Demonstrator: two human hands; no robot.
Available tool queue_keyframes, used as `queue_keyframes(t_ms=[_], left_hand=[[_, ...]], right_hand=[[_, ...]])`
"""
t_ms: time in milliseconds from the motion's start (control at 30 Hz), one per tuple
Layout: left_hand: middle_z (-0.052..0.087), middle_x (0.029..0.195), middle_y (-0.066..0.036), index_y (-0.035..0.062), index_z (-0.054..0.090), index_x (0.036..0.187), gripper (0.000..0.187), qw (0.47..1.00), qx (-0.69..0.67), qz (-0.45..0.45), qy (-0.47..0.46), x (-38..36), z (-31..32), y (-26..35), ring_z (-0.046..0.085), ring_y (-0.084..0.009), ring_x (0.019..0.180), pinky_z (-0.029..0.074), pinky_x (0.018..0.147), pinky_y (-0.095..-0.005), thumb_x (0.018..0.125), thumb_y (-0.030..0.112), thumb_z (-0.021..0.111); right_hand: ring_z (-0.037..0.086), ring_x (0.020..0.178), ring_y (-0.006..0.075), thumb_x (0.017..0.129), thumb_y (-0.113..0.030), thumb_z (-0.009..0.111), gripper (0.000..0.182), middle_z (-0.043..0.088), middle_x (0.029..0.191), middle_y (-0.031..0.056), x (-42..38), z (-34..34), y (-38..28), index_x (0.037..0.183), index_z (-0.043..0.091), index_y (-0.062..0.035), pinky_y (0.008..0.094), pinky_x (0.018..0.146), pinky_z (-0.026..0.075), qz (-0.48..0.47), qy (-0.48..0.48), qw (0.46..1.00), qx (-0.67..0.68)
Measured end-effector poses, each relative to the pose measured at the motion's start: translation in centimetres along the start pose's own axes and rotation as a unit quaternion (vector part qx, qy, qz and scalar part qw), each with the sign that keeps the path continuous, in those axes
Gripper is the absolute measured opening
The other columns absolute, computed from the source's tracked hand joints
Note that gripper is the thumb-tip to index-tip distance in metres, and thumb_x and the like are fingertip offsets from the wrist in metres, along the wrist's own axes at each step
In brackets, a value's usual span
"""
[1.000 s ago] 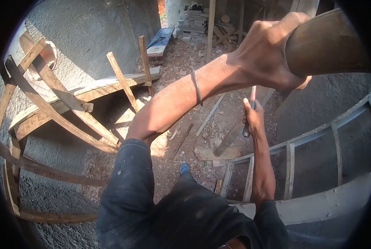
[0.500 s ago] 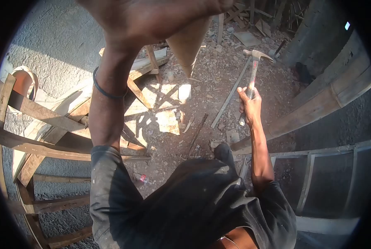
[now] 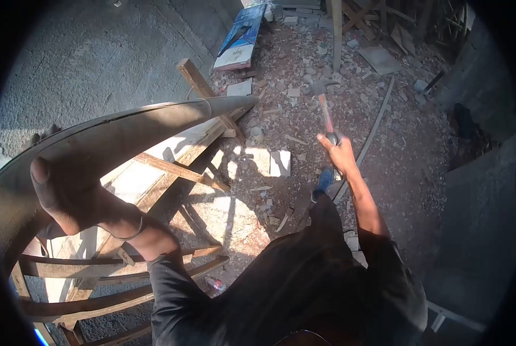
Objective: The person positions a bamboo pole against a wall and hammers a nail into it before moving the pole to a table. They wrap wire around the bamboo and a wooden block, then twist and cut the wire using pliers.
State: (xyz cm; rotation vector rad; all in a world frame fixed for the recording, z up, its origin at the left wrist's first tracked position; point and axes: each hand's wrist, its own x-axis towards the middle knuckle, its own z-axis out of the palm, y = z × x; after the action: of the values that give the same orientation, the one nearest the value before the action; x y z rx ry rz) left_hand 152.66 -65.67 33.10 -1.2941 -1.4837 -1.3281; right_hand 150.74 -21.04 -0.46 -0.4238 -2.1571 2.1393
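Head view: left hand (image 3: 67, 193) is clamped on the edge of a curved metal sheet (image 3: 125, 135), arm raised. Reads as a handhold, or as steadying the sheet against the wooden frame (image 3: 119, 277) under it. Right hand (image 3: 340, 154) is fisted low on the hammer (image 3: 325, 109) handle, head up and well clear of the body. Low grip gives swing room. Sheet sits at the person's left, its tip near a slanted timber (image 3: 203, 89). Rubble floor (image 3: 385, 132) far below.
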Motion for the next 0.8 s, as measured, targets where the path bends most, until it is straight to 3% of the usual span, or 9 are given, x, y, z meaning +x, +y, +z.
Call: queue_keyframes(t_ms=[67, 133, 200, 233, 333, 600, 700, 767, 800], left_hand=[[0.059, 0.117, -0.027, -0.0051, 0.054, 0.125, 0.044, 0.956, 0.188, -0.054, 0.221, 2.6, 7.3, -5.4, 0.061, -0.0313, 0.107, 0.054, 0.089, -0.0443, 0.092, 0.024, 0.053], [0.056, 0.119, -0.027, -0.0128, 0.054, 0.116, 0.042, 0.944, 0.055, -0.174, 0.274, 5.2, 7.3, -12.2, 0.062, -0.0349, 0.106, 0.054, 0.089, -0.0447, 0.091, 0.022, 0.055], [0.062, 0.108, -0.029, -0.0212, 0.052, 0.113, 0.044, 0.960, 0.156, -0.078, 0.218, 5.9, 10.7, -19.0, 0.066, -0.0362, 0.093, 0.056, 0.087, -0.0439, 0.087, 0.013, 0.060], [0.061, 0.110, -0.025, -0.0153, 0.056, 0.110, 0.036, 0.956, 0.142, -0.093, 0.240, 6.9, 11.7, -22.4, 0.067, -0.0326, 0.092, 0.057, 0.082, -0.0385, 0.085, 0.008, 0.067], [0.064, 0.106, -0.020, -0.0113, 0.058, 0.110, 0.054, 0.879, 0.284, -0.096, 0.371, 9.7, 12.7, -34.5, 0.066, -0.0247, 0.083, 0.059, 0.076, -0.0358, 0.065, 0.002, 0.086], [0.068, 0.099, -0.017, -0.0075, 0.065, 0.106, 0.052, 0.861, 0.401, -0.149, 0.274, 21.3, 6.9, -61.4, 0.067, -0.0228, 0.088, 0.058, 0.079, -0.0314, 0.063, 0.009, 0.089], [0.068, 0.101, -0.019, -0.0033, 0.068, 0.104, 0.048, 0.815, 0.541, -0.063, 0.196, 25.1, 3.4, -71.0, 0.069, -0.0227, 0.084, 0.059, 0.074, -0.0302, 0.066, 0.017, 0.088], [0.069, 0.101, -0.020, -0.0030, 0.068, 0.109, 0.042, 0.675, 0.730, -0.021, 0.104, 27.1, 5.8, -75.9, 0.069, -0.0251, 0.088, 0.057, 0.081, -0.0315, 0.071, 0.011, 0.082], [0.069, 0.101, -0.020, -0.0030, 0.068, 0.109, 0.042, 0.668, 0.736, -0.029, 0.109, 27.3, 4.8, -78.6, 0.069, -0.0251, 0.088, 0.057, 0.081, -0.0315, 0.071, 0.011, 0.082]], right_hand=[[0.043, 0.062, 0.0084, 0.088, -0.033, 0.071, 0.029, 0.045, 0.063, -0.0041, 8.3, -1.5, 1.6, 0.089, 0.061, -0.0059, 0.0277, 0.057, 0.037, -0.075, 0.022, 0.992, -0.099], [0.044, 0.061, 0.0079, 0.088, -0.033, 0.070, 0.029, 0.045, 0.063, -0.0037, 16.1, -3.1, 0.5, 0.093, 0.062, -0.0061, 0.0280, 0.056, 0.037, -0.150, 0.056, 0.971, -0.179], [0.044, 0.061, 0.0080, 0.089, -0.033, 0.070, 0.029, 0.045, 0.064, -0.0039, 20.5, -4.4, -2.6, 0.095, 0.062, -0.0056, 0.0281, 0.057, 0.037, -0.022, -0.005, 0.987, -0.161], [0.044, 0.061, 0.0080, 0.090, -0.033, 0.069, 0.030, 0.045, 0.064, -0.0041, 24.2, -4.7, -5.2, 0.097, 0.063, -0.0050, 0.0281, 0.057, 0.037, 0.068, -0.040, 0.987, -0.138], [0.042, 0.061, 0.0085, 0.091, -0.034, 0.067, 0.031, 0.044, 0.065, -0.0044, 34.1, -4.4, -7.2, 0.098, 0.062, -0.0042, 0.0284, 0.057, 0.037, 0.020, -0.043, 0.989, -0.140], [0.041, 0.062, 0.0116, 0.093, -0.040, 0.063, 0.038, 0.044, 0.066, -0.0012, 60.3, -1.8, -9.2, 0.099, 0.060, -0.0023, 0.0325, 0.058, 0.037, -0.027, -0.095, 0.979, -0.179], [0.042, 0.063, 0.0127, 0.094, -0.040, 0.062, 0.039, 0.044, 0.067, 0.0001, 72.1, 1.0, -10.6, 0.100, 0.060, -0.0016, 0.0330, 0.059, 0.038, -0.054, -0.129, 0.967, -0.213], [0.040, 0.061, 0.0124, 0.095, -0.038, 0.061, 0.037, 0.042, 0.065, 0.0003, 79.9, 2.2, -9.9, 0.098, 0.060, -0.0012, 0.0321, 0.056, 0.036, -0.102, -0.133, 0.953, -0.252], [0.040, 0.061, 0.0124, 0.095, -0.038, 0.061, 0.037, 0.042, 0.065, 0.0003, 83.6, 2.9, -11.1, 0.098, 0.060, -0.0012, 0.0321, 0.056, 0.036, -0.104, -0.143, 0.949, -0.260]])
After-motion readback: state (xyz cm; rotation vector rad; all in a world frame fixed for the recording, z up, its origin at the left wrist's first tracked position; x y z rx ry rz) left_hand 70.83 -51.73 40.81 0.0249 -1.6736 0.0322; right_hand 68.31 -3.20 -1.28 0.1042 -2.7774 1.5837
